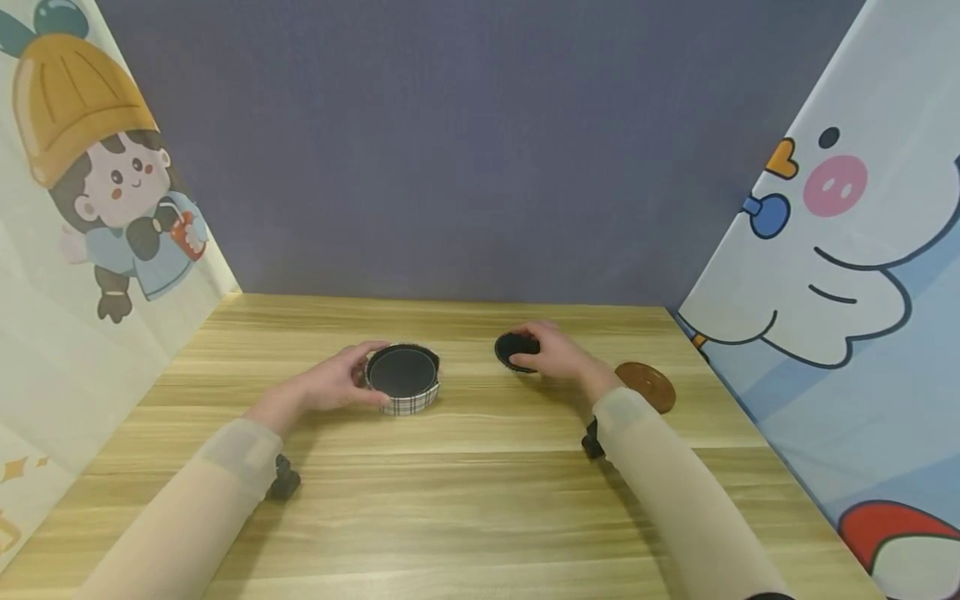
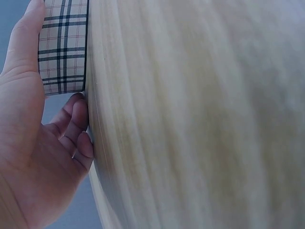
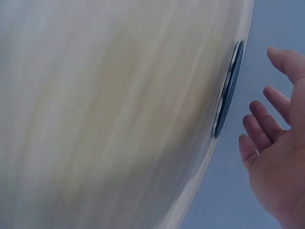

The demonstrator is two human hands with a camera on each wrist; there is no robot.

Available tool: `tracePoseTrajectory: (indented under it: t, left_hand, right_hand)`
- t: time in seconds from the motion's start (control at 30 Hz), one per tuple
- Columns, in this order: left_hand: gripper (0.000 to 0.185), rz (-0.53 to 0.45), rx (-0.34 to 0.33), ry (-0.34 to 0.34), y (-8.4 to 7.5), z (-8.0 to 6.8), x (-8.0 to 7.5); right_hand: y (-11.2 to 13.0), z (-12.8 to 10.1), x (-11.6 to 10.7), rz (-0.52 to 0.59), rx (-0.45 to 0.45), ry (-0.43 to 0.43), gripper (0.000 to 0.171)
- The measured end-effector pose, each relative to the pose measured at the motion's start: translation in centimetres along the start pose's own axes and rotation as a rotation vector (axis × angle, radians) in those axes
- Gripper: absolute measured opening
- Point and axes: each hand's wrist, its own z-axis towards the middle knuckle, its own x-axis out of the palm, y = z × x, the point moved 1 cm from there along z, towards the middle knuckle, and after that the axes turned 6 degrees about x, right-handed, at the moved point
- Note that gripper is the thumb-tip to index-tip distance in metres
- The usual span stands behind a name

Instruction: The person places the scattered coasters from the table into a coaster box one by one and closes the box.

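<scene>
A round plaid holder [image 1: 408,406] with a black disc-like inside stands left of centre on the table. My left hand [image 1: 337,383] grips its left side, thumb along the front and fingers round the back. Up close in the left wrist view, the checked wall of the holder [image 2: 62,47] rests on the wood. A thin black coaster [image 1: 507,347] lies flat to the right of the holder. Over it hovers my right hand [image 1: 558,357], fingers loosely bent. The right wrist view shows a gap between that hand [image 3: 281,148] and the coaster [image 3: 229,90].
A brown round disc [image 1: 648,385] with a raised centre lies on the wooden table [image 1: 450,517], right of my right forearm. A dark panel [image 1: 450,150] rises behind the table's far edge. Printed cartoon sheets flank both sides.
</scene>
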Motion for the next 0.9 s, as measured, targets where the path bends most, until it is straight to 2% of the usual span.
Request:
tracePoseTrajectory:
  t: [0.2,0.37,0.5,0.67,0.9]
  left_hand:
    - [0.110,-0.008,0.000,-0.002,-0.1,0.0,0.0]
    - [0.110,-0.001,0.004,-0.001,-0.1,0.1,-0.1]
    - [0.110,-0.001,0.007,-0.001,-0.2,0.1,-0.1]
    - [0.109,-0.002,0.007,0.002,-0.4,0.1,0.0]
    - [0.109,-0.025,0.025,0.003,-0.6,0.1,0.0]
  right_hand:
    - [-2.0,-0.3,-0.9,-0.005,0.055,-0.010,0.066]
    - [-2.9,-0.7,-1.4,-0.032,0.063,-0.011,0.068]
    - [-3.1,-0.8,-1.5,-0.035,0.075,0.002,0.076]
    - [-3.3,-0.1,-1.2,-0.102,0.094,0.039,0.089]
    - [-2.6,0.7,-0.6,-0.152,0.117,0.074,0.095]
